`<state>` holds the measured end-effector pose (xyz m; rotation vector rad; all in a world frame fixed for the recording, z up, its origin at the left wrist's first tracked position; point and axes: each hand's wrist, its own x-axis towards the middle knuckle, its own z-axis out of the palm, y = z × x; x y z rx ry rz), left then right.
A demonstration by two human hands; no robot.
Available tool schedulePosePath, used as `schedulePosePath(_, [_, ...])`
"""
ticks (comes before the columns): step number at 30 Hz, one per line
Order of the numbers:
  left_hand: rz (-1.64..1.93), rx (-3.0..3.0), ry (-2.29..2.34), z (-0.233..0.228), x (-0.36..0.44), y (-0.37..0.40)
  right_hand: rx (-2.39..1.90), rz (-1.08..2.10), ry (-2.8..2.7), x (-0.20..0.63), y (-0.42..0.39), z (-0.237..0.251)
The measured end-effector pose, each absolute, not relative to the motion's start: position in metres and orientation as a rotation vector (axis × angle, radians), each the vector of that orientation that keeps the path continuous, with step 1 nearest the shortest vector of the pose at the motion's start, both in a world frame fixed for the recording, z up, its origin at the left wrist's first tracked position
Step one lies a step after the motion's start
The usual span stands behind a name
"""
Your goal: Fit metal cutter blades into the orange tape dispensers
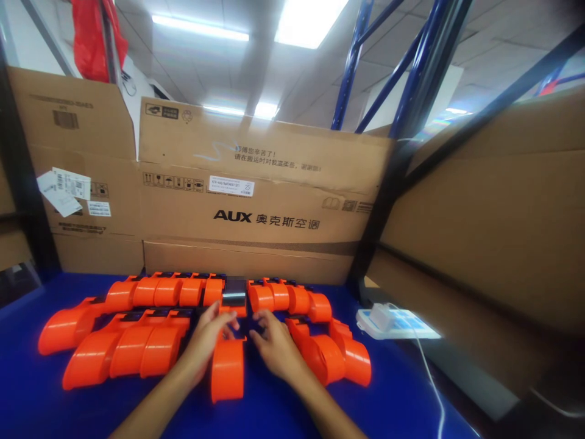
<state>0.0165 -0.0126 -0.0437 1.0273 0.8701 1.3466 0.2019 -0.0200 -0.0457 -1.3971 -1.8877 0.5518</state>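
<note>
A rounded orange plastic piece lies on the blue table surface between my forearms. My left hand is just beyond its far left side, fingers bent and apart, with no held object visible. Across from it, my right hand has thumb and forefinger spread, also with nothing visible between them. The far end of the orange piece is partly hidden near my left fingers. Straight ahead of both hands stands a piece with a shiny black face and an orange lower edge.
Similar orange pieces with black parts stand in rows at left and right. A cardboard panel closes off the back, beside a dark metal post. A white power strip with a plugged-in charger and cable is at right.
</note>
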Motion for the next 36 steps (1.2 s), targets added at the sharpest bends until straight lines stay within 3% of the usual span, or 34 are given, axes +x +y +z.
schedulePosePath(13, [1.283, 1.164, 0.883, -0.042, 0.020, -0.016, -0.886, 0.865, -1.226, 0.196, -0.017, -0.032])
schedulePosePath(24, [1.257, 1.131, 0.871, -0.042, 0.021, -0.016, -0.798, 0.950, -1.226, 0.188, -0.022, -0.033])
schedulePosePath(29, [1.256, 1.163, 0.881, -0.043, 0.020, -0.016, -0.842, 0.839, -1.318, 0.188, -0.022, -0.035])
schedulePosePath(36, [1.267, 1.132, 0.858, -0.041, 0.021, -0.018, -1.046, 0.425, -1.625, 0.191, -0.033, -0.030])
